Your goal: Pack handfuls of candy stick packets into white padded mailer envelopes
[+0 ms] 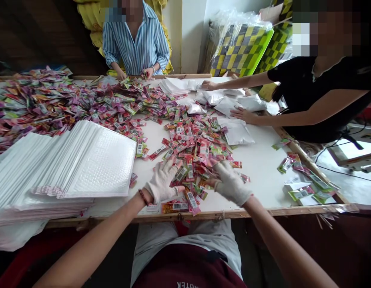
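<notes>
Both my hands wear white gloves with bare fingertips and rest at the near edge of a heap of small, colourful sachets (189, 160). My left hand (163, 181) is at the heap's left side, fingers spread over the sachets. On the opposite side lies my right hand (229, 182), its fingers stretched toward the pile and partly over it. Neither hand shows a sachet in its grasp. Between them lie pink, green and orange sachets, some with barcodes. Left of my left hand stands a fanned stack of white bubble mailers (103, 160).
A large mound of sachets (50, 100) covers the far left of the white table (260, 160). Filled white mailers (213, 97) lie toward the back, near a co-worker in black. Another person in a striped shirt (135, 36) handles sachets. A wooden rim (311, 170) edges the table.
</notes>
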Demonstrator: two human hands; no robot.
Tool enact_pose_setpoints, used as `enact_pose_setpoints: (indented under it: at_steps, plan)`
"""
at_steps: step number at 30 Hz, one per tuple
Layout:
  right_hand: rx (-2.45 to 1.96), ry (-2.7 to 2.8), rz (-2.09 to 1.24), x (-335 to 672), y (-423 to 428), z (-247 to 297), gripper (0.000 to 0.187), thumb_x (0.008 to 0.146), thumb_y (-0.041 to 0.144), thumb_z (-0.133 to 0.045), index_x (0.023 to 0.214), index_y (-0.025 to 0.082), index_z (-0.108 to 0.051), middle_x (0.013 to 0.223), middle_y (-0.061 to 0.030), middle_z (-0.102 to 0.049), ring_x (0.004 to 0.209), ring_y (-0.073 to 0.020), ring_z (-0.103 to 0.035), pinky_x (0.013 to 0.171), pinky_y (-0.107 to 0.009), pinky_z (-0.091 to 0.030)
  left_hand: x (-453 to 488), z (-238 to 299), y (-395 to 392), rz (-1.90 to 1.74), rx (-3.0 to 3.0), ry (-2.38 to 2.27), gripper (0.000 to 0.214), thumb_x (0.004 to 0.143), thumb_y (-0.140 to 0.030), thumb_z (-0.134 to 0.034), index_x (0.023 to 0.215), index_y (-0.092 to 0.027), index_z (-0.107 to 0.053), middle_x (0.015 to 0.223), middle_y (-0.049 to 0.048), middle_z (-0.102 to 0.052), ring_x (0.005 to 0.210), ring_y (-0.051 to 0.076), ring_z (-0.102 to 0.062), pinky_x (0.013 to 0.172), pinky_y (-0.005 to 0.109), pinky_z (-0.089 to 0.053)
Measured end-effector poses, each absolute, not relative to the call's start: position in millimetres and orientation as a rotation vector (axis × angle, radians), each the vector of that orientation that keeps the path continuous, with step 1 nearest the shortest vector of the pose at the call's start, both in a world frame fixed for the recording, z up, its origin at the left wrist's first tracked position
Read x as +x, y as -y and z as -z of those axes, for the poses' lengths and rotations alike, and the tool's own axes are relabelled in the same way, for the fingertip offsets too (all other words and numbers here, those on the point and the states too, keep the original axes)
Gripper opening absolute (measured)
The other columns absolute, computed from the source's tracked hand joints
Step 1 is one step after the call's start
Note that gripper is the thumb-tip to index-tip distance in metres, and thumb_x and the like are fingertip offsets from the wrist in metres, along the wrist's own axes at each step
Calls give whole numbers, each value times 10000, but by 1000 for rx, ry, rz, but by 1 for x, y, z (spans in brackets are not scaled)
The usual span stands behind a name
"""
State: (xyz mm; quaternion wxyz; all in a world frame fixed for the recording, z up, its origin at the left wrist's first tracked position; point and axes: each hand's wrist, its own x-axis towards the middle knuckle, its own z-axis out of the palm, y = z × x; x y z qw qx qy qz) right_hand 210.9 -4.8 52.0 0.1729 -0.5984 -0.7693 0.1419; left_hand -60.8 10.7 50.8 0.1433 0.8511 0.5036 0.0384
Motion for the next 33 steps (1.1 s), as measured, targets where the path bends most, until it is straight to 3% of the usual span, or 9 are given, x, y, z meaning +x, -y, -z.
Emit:
enact_pose_setpoints:
  at_steps: [3, 7, 10, 13, 18, 23, 26, 30, 33]
  plan:
    - [-1865, 2361, -360, 189, 15, -6, 705, 858, 443, -585, 1481, 236, -330, 1528, -175, -287, 1392, -421, -227, 1038, -626, -277, -58, -11, 1, 72, 2454, -1508, 912, 753, -676, -539, 1511, -250, -263, 1564, 140, -253, 1446, 392, -128, 1144, 602, -3]
    - [-1912, 2490, -266, 211, 10, 14, 590, 917, 457, -473, 1467, 277, -359, 1541, -123, -297, 1415, -389, -180, 1045, -630, -226, -76, 1, 0, 79, 2421, -1530, 899, 725, -647, -573, 1487, -236, -331, 1541, 138, -310, 1426, 405, -191, 1144, 617, -30]
    - [-1922, 2494, -257, 243, 5, -3, 505, 892, 428, -505, 1372, 271, -494, 1473, -121, -399, 1362, -367, -301, 1005, -549, -310, -99, -14, -1, -292, 2378, -1561, 708, 776, -542, -580, 1397, -222, -467, 1480, 125, -411, 1370, 337, -343, 1154, 494, -223]
    - [-1909, 2351, -185, 247, 2, -27, 358, 897, 322, -477, 1221, 237, -603, 1298, -112, -551, 1162, -295, -509, 900, -416, -395, -108, -30, -4, -599, 2165, -1735, 363, 853, -436, -504, 1107, -214, -637, 1205, 108, -623, 1101, 237, -584, 971, 343, -454]
    - [-1656, 2252, -375, 180, -14, -50, 249, 940, 301, -411, 945, 205, -640, 950, -66, -653, 865, -185, -592, 752, -277, -418, -85, -41, -19, -241, 2011, -1938, 282, 850, -443, -477, 765, -214, -620, 829, 71, -678, 803, 228, -637, 703, 332, -479]
    - [-1882, 2348, -500, 101, -30, -40, 304, 912, 447, -439, 982, 200, -601, 978, -107, -660, 856, -244, -634, 711, -328, -425, -68, -28, -21, 106, 1895, -1963, 340, 735, -457, -616, 967, -208, -630, 959, 131, -685, 884, 292, -661, 696, 350, -475]
    - [-2025, 2381, -510, 86, -28, -27, 330, 818, 362, -554, 1086, 169, -573, 1074, -153, -638, 894, -288, -649, 727, -359, -439, -71, -16, -5, 64, 1828, -1956, 399, 745, -372, -618, 1103, -200, -588, 1091, 136, -648, 956, 268, -649, 749, 322, -471]
    - [-1841, 2421, -651, 115, -9, -11, 266, 764, 225, -536, 1019, 204, -606, 1051, -104, -647, 911, -257, -641, 758, -330, -447, -91, -8, 23, -155, 1860, -1937, 135, 790, -237, -556, 918, -202, -585, 999, 76, -646, 908, 207, -623, 762, 286, -455]
    - [-1642, 2267, -754, 148, 1, -3, 323, 791, 204, -491, 1098, 212, -594, 1066, -86, -662, 990, -241, -617, 828, -315, -460, -112, -12, 27, -394, 1713, -1971, 94, 862, -200, -478, 937, -200, -536, 883, 40, -650, 820, 168, -616, 733, 262, -450]
